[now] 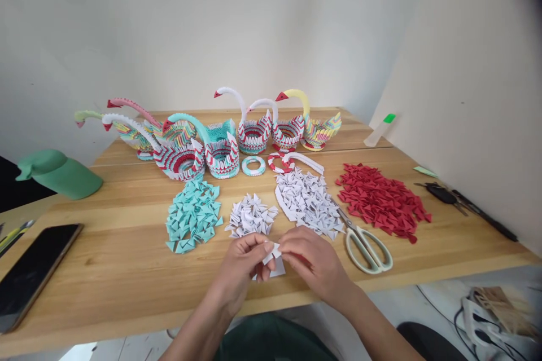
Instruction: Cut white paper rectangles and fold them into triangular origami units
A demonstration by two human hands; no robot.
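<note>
White paper piece (271,254) held up just over the near edge of the tabletop (127,276), in front of the small white pile (253,215). Pinched between thumb and fingers of left hand (244,259); its right end gripped by fingertips of right hand (315,262). Judged very light, thin, fairly crisp, easily creased or crushed, hardly slippery. Best taken by edges or folded corners, with light fingertip pressure; flat faces should not be squeezed hard.

one head-worn camera looks forward and down, past nearby hands (311,259), across the table (127,254).
</note>
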